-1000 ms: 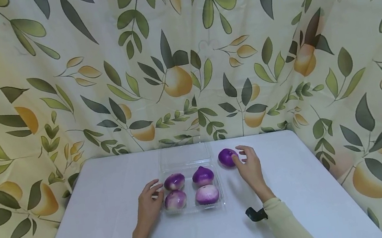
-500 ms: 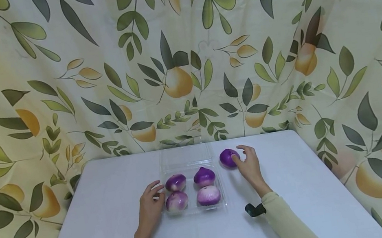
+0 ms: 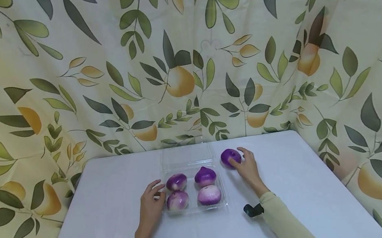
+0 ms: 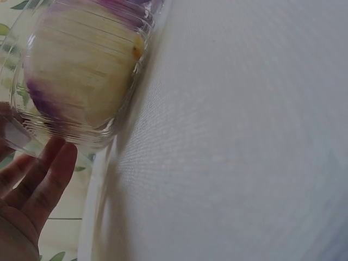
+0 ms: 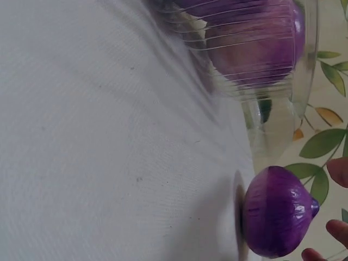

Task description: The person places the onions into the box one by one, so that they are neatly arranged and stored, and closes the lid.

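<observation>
A glossy purple onion (image 3: 230, 157) rests on the white table, right of a clear plastic clamshell box (image 3: 194, 209). Over that onion's right side in the head view reaches my right hand (image 3: 248, 168), thumb and fingers spread. The right wrist view shows gaps between its fingertips (image 5: 337, 228) and the onion (image 5: 277, 212), whose pointed tip faces them. Several more onions, one of them a paler onion (image 3: 209, 195), sit in the box in two columns. At the box's left wall is my left hand (image 3: 150, 207), with extended fingertips (image 4: 68, 155) right at the ribbed plastic rim.
The box's transparent lid (image 3: 186, 156) lies folded back toward the table's far edge. Behind the white table (image 3: 287, 219) hangs a leaf-and-fruit patterned curtain (image 3: 182, 108). Black wrist devices, such as one near the right sleeve (image 3: 253, 210), stick out over the table.
My right hand has shifted slightly left over the single onion. The left hand stays at the box's side, and the onions in the box keep their places.
</observation>
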A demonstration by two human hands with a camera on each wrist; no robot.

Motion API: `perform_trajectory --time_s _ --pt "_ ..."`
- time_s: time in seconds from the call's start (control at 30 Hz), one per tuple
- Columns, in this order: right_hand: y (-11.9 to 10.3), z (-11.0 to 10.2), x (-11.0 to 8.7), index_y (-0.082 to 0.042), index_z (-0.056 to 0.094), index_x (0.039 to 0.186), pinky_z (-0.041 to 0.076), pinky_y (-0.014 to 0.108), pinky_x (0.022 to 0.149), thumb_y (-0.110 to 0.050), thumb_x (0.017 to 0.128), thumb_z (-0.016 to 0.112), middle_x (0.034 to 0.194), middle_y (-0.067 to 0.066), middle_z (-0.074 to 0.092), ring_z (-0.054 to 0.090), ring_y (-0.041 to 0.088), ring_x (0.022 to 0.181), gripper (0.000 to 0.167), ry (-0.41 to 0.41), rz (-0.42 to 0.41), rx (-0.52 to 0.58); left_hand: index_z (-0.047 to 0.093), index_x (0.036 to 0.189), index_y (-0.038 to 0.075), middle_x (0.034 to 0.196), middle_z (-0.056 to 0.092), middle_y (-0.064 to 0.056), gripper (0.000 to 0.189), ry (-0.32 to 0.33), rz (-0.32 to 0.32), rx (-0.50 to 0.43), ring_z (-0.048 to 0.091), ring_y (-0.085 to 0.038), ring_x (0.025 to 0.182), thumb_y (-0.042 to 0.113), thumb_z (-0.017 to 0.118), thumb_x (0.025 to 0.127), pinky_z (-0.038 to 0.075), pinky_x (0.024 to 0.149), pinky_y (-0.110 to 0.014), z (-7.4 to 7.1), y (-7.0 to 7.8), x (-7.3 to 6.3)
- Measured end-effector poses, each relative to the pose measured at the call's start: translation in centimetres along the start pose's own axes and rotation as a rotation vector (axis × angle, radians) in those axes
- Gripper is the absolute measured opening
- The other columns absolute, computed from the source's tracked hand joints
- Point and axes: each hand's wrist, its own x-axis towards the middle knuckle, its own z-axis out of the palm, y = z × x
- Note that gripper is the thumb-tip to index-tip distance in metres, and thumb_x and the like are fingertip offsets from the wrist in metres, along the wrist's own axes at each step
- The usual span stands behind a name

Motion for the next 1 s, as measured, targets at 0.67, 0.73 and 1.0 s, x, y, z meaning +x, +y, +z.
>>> perform_trajectory --time_s 0.67,0.73,1.0 --pt "1.3 1.2 1.1 -0.006 0.037 0.147 0.029 0.060 0.116 -0.029 0.085 0.075 0.151 0.028 0.030 0.036 0.045 0.137 0.077 -0.084 -0.003 0.001 0.073 0.107 -0.001 0.127 0.065 -0.013 0.022 0.004 0.030 0.010 0.071 -0.020 0.079 -0.002 0.067 0.085 0.059 0.065 -0.020 0.0 0.1 0.1" --pt "1.6 1.3 1.0 -0.006 0.037 0.147 0.030 0.059 0.116 -0.030 0.085 0.075 0.150 0.028 0.030 0.037 0.045 0.137 0.077 -0.089 0.006 -0.008 0.073 0.106 0.000 0.127 0.065 -0.014 0.022 0.005 0.029 0.011 0.071 -0.020 0.079 -0.002 0.068 0.085 0.059 0.065 -0.020 0.0 0.0 0.0" --pt "2.4 1.3 1.1 -0.005 0.037 0.146 0.033 0.058 0.115 -0.032 0.085 0.073 0.148 0.028 0.034 0.039 0.044 0.135 0.075 -0.078 0.026 -0.013 0.073 0.107 0.000 0.127 0.065 -0.012 0.023 0.010 0.039 0.012 0.071 -0.019 0.079 -0.003 0.067 0.084 0.058 0.064 -0.020 0.1 -0.1 0.1"
